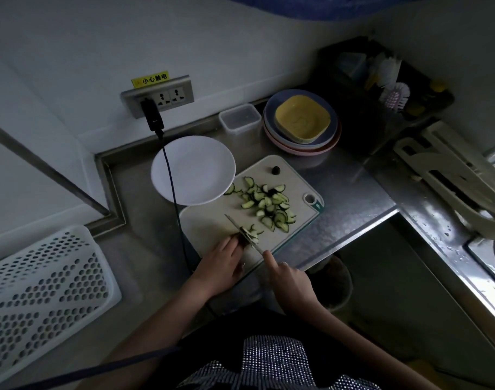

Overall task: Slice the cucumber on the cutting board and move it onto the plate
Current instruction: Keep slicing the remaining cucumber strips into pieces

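1. While the steel counter fills the middle of the frame, the cutting board lies at its centre, with one long edge close to the counter's front lip.
2. Up and left of the board sits the white plate, touching the board's corner and bare; a black cable runs across it, and I judge it could snag or drag when I move the slices over.
3. Sliced cucumber lies heaped on the board's right half; the dark end nub sits apart, near the far edge.
4. My left hand pinches the last short cucumber stub, fingertips curled right beside the blade, so a slip there risks a cut.
5. My right hand grips the knife, forefinger stretched along its spine.
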### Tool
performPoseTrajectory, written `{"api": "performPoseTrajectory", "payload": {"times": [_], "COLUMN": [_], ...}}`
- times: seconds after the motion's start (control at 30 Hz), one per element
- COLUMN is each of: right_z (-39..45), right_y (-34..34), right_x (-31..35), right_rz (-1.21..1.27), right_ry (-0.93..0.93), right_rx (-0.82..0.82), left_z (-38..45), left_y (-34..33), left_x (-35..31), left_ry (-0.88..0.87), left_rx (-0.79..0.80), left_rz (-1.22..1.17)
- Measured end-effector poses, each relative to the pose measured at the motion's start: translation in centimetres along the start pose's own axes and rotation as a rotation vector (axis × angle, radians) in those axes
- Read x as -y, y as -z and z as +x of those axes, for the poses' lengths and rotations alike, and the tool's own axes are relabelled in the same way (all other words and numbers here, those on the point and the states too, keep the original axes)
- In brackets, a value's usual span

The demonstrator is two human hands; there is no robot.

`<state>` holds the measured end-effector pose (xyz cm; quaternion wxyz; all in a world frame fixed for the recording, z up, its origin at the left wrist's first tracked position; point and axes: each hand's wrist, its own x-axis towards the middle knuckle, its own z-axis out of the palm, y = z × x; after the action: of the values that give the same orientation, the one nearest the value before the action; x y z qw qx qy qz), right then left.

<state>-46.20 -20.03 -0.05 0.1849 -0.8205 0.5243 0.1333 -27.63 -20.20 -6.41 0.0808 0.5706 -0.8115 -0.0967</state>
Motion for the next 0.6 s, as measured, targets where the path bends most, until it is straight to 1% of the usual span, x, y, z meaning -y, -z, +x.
{"api": "performPoseTrajectory", "payload": {"times": [0.07, 0.17, 0.23, 0.3, 0.4, 0.5, 0.6], "right_z": [0.2, 1.0, 1.4, 1.2, 0.6, 0.2, 0.4], "right_y": [0.1, 0.6, 1.0, 1.2, 1.1, 0.6, 0.1], "right_x": [-0.5, -1.4, -2.1, -2.9, -3.8, -4.0, -4.3], "right_rz": [0.112, 0.418, 0.563, 0.607, 0.620, 0.656, 0.688], "right_ry": [-0.073, -0.232, -0.306, -0.324, -0.330, -0.322, -0.301], "right_rx": [-0.062, -0.220, -0.264, -0.275, -0.251, -0.261, -0.256], "left_z": [0.1, 0.8, 1.9, 3.2, 4.8, 6.1, 7.4], "left_y": [-0.1, -0.2, -0.3, -0.2, 0.1, 0.5, 0.5], "left_x": [0.0, -0.1, -0.1, -0.2, -0.7, -1.4, -1.3], "left_ry": [-0.016, -0.051, -0.095, -0.094, -0.015, 0.175, 0.302], "left_rx": [0.002, -0.009, -0.049, -0.035, -0.004, 0.093, 0.123], "left_rz": [0.014, 0.002, 0.014, 0.024, -0.039, -0.102, -0.159]}}
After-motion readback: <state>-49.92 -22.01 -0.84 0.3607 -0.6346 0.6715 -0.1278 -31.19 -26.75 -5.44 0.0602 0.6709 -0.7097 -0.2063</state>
